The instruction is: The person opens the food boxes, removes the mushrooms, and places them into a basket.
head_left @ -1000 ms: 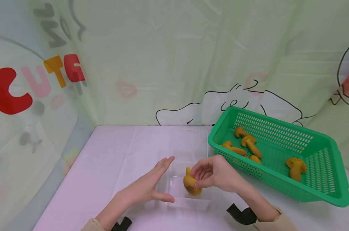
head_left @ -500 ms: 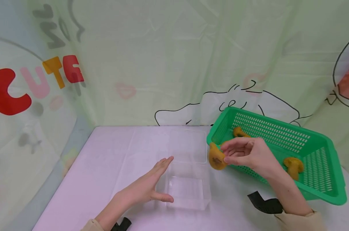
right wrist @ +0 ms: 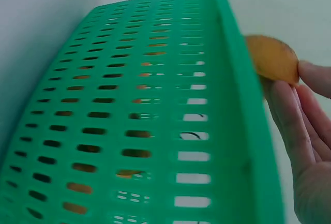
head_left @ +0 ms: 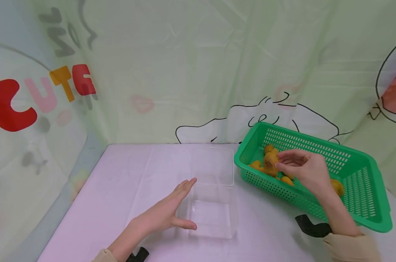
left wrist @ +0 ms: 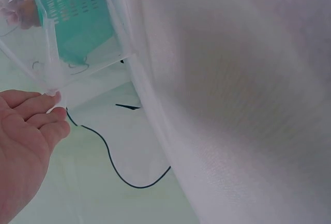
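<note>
My right hand (head_left: 304,169) pinches a yellow-brown mushroom (head_left: 270,163) between thumb and fingers, over the left part of a green perforated basket (head_left: 365,182). In the right wrist view the mushroom's cap (right wrist: 271,58) shows just past the basket rim (right wrist: 243,79). My left hand (head_left: 166,209) is spread, fingers straight and thumb apart, at the left side of a clear plastic box (head_left: 214,233). The left wrist view has its fingertips at the box's edge, apparently touching it. No mushroom can be seen in the box. Behind it lies a clear lid-like part (head_left: 214,165).
Several other mushrooms lie in the basket, one (head_left: 337,187) toward its right end, partly behind my right forearm. A pale cloth covers the table (head_left: 145,174). A printed curtain (head_left: 158,72) hangs along the back and left.
My right hand has carried the mushroom from above the clear box rightward to over the green basket. My left hand has stayed in place beside the box.
</note>
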A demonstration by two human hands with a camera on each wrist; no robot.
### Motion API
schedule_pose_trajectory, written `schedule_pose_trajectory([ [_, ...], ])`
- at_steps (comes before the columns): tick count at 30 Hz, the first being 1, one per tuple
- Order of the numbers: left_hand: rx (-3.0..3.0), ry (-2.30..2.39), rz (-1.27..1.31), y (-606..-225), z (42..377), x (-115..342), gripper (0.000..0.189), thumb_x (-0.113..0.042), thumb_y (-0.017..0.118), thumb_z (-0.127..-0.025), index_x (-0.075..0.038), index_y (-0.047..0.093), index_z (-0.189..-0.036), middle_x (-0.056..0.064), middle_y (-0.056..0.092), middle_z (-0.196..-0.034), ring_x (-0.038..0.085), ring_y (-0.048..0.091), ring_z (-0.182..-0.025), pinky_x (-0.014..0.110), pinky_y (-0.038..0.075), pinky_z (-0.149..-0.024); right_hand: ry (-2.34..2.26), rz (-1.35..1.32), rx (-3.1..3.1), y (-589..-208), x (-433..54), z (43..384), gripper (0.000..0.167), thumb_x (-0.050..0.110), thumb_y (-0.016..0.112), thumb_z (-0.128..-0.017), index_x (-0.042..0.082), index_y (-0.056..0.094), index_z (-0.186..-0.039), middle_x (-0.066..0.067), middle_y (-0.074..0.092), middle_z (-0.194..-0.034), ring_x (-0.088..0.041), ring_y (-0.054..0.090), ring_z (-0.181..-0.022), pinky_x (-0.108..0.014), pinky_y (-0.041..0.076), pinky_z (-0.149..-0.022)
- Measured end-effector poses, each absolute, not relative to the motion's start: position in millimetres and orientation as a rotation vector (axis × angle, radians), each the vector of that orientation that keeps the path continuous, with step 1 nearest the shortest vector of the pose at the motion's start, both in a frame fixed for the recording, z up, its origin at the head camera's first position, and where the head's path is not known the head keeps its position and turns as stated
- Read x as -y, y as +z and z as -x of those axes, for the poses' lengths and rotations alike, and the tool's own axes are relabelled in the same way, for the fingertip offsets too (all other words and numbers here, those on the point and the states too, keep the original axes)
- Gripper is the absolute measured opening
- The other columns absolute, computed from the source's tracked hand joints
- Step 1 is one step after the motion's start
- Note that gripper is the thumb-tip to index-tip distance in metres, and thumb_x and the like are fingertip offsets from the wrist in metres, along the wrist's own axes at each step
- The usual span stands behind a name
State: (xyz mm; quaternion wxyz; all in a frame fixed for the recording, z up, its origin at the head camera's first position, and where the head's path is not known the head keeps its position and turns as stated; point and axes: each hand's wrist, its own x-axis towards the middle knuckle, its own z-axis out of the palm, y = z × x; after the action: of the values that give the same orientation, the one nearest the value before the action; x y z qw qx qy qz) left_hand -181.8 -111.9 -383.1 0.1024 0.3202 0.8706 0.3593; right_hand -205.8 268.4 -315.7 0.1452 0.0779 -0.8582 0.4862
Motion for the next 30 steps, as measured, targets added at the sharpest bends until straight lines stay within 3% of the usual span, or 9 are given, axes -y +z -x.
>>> schedule_pose_trajectory([
  [4,-2.565,1.063,-0.954,-384,182,111,0.109,-0.049,0.074,-0.071,-0.034,-0.001,-0.148,-0.012,0.003,-0.152,0.014,0.002,-0.139,0.047,0.023,-0.105,1.378,-0.197,2.369,-324,-267,210,0.029,0.009,0.075,-0.077,-0.006,0.065,-0.099,0.000,0.069,-0.084,-0.009,0.065,-0.071,-0.019,0.051,-0.062],
  [13,-2.572,1.062,-0.943,-383,182,111,0.109,-0.049,0.074,-0.071,-0.031,0.000,-0.149,-0.011,0.004,-0.152,0.012,0.001,-0.139,0.047,0.024,-0.105,1.498,-0.278,2.251,-326,-261,210,0.027,0.001,0.074,-0.076,-0.009,0.064,-0.099,-0.012,0.068,-0.089,-0.017,0.067,-0.074,-0.022,0.052,-0.067],
  [25,-2.572,1.062,-0.919,-385,184,112,0.109,-0.050,0.074,-0.070,-0.034,-0.001,-0.148,-0.011,0.003,-0.152,0.013,0.002,-0.139,0.048,0.026,-0.104,1.695,-0.426,2.135,-325,-245,201,0.025,-0.012,0.070,-0.074,-0.014,0.062,-0.098,-0.013,0.068,-0.088,-0.017,0.067,-0.074,-0.024,0.052,-0.068],
  [30,-2.576,1.070,-0.922,-387,184,113,0.109,-0.050,0.074,-0.070,-0.035,-0.001,-0.148,-0.010,0.004,-0.153,0.016,0.002,-0.139,0.049,0.025,-0.104,1.544,-0.492,2.189,-324,-223,194,0.023,-0.009,0.071,-0.074,-0.009,0.065,-0.096,-0.012,0.068,-0.087,-0.014,0.067,-0.074,-0.022,0.052,-0.067],
])
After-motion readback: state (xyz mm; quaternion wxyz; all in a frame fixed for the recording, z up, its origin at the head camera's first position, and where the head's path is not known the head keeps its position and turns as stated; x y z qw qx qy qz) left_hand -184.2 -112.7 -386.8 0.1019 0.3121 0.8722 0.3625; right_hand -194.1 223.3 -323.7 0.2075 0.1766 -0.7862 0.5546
